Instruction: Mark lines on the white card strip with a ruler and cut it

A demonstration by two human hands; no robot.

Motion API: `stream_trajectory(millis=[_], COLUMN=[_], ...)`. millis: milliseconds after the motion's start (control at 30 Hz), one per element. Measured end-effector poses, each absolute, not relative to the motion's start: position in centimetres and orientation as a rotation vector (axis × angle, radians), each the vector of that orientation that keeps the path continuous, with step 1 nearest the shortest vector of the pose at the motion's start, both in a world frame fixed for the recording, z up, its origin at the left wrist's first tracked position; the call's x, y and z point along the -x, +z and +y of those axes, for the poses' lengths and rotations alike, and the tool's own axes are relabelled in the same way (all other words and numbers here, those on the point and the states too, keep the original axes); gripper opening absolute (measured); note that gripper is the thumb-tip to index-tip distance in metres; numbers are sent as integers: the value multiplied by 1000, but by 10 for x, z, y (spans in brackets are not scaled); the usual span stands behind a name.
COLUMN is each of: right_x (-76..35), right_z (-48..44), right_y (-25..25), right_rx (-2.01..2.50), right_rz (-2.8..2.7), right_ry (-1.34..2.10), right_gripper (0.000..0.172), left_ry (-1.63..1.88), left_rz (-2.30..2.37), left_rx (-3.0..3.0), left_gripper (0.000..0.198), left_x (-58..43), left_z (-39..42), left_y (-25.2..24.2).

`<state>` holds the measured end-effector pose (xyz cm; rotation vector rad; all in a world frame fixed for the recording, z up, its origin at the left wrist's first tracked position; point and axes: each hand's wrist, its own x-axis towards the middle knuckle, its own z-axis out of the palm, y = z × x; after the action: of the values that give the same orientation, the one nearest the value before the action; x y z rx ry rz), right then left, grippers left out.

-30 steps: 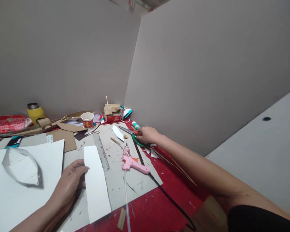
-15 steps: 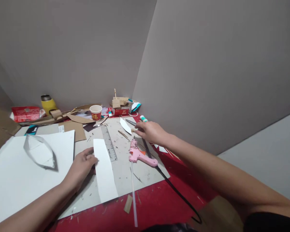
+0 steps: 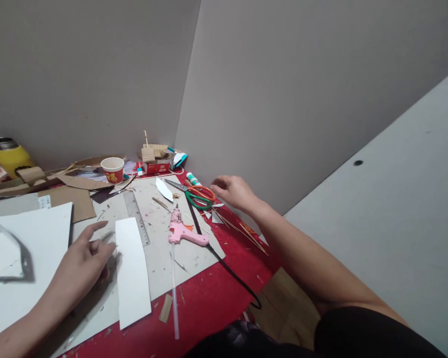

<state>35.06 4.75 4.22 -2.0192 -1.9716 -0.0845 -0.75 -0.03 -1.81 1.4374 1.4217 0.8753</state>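
Watching through the head camera, I find the left hand (image 3: 85, 256) loosely spread, index finger and thumb apart, gripping nothing that I can see. Its thumb tip sits right at the left edge of the white paper strip (image 3: 133, 276), though I can't tell whether they touch. The strip lies just to that hand's right, its long axis running away from me, so the left grip is the nearer one.

My right hand (image 3: 234, 193) has its fingers partly curled; their undersides are hidden, so I can't tell whether that grip holds anything. Just left of it lie the scissors (image 3: 188, 189), handles toward the hand, blades pointing left and slightly away.

Between strip and scissors, the pink glue gun (image 3: 179, 231) lies with its nozzle pointing away. The ruler (image 3: 139, 219) is just beyond the strip. Farther back on the red bench (image 3: 205, 293) stands a paper cup (image 3: 112, 171).
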Motion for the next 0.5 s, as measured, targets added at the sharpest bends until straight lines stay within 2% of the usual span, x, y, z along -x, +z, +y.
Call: stream_trajectory(millis=[133, 300, 400, 500], right_x=[-364, -356, -343, -326], right_z=[32, 16, 14, 13], right_y=[32, 16, 8, 4], right_rx=[2010, 1895, 1807, 1740], right_rz=[-1924, -1929, -1973, -2021], right_ry=[-25, 95, 160, 223], right_gripper=[24, 29, 35, 44], left_ry=[927, 744, 581, 467], left_rz=[1371, 1194, 1106, 1134], left_rx=[-1403, -1433, -1527, -1667], left_gripper=[47, 14, 8, 14], left_x=[3, -6, -9, -5], left_z=[-10, -40, -59, -73], left_y=[-10, -9, -12, -9])
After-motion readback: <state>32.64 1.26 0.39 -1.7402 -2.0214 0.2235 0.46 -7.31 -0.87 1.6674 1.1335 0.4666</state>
